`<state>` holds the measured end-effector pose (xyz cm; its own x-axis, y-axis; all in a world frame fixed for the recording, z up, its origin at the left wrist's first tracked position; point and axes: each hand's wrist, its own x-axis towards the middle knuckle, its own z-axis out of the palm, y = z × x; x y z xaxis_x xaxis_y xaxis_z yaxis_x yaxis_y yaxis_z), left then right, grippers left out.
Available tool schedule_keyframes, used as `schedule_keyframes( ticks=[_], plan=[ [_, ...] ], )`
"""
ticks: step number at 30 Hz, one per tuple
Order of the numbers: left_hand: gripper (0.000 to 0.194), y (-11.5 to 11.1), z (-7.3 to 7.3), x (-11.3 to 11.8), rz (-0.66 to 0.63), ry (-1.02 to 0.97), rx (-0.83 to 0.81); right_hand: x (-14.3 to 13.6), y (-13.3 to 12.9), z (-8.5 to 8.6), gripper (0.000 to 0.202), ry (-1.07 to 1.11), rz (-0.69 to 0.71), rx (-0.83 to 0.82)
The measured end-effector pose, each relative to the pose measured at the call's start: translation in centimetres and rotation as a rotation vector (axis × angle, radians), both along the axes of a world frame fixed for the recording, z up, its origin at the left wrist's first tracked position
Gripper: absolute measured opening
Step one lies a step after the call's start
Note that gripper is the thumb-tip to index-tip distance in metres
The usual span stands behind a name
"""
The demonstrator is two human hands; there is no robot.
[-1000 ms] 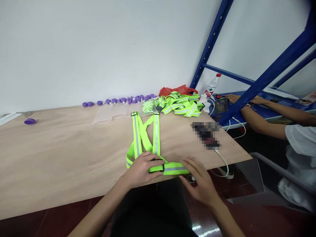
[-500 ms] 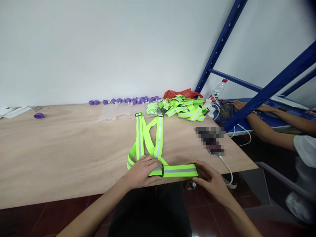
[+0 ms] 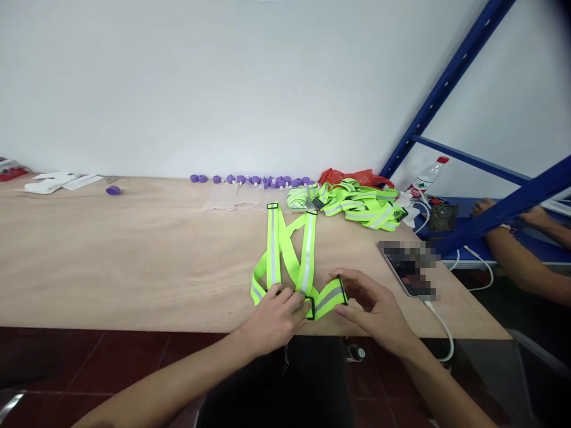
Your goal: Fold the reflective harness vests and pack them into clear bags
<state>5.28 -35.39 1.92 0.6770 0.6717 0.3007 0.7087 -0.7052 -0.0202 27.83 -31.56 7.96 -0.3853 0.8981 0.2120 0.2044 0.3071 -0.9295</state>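
A neon-yellow reflective vest [image 3: 273, 249] made of grey-striped straps lies on the wooden table in front of me. My left hand [image 3: 279, 315] is closed over its lower part, beside a black buckle [image 3: 310, 308]; the fingertips are partly hidden. At the strap's right end, my right hand [image 3: 372, 309] pinches around a second black buckle [image 3: 342, 290], with that strap end lifted and tilted. Two shoulder straps run away from me to black sliders [image 3: 272, 206], crossing straps between them. Behind lies a heap of similar reflective straps [image 3: 361, 202].
Purple caps [image 3: 267, 182] line the wall, with clear plastic bags [image 3: 220, 199] before them. A partly blurred phone [image 3: 401, 270] with a white cable lies right. A blue metal frame [image 3: 446, 83] rises there; beyond it are another person's arms [image 3: 513, 249]. A red bag [image 3: 357, 176] sits behind the heap.
My right hand has brought the strap end inward and up, so the lower strap is shorter and angled. My left hand stays at the buckle. The view has shifted left.
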Motion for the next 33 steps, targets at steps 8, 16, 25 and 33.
schedule_keyframes(
  ticks=[8, 16, 25, 33],
  plan=[
    [0.059, -5.9, -0.1, 2.0, 0.262, 0.026, -0.085, -0.7, 0.9, 1.0, 0.041, -0.077, 0.058, -0.029],
    [0.067, -6.1, 0.2, 1.8, 0.268, 0.017, -0.257, -5.5, 1.4, 1.8, 0.041, -0.199, 0.253, -0.082],
    [0.056, -6.5, -0.2, 2.1, 0.324, -0.057, -0.358, -10.7, 1.1, -0.7, 0.044, -0.505, 0.411, 0.088],
    [0.052, -6.4, -1.5, 2.7, 0.372, -0.014, -0.372, -11.6, 0.9, -3.5, 0.048, -0.547, 0.405, 0.149]
  ],
)
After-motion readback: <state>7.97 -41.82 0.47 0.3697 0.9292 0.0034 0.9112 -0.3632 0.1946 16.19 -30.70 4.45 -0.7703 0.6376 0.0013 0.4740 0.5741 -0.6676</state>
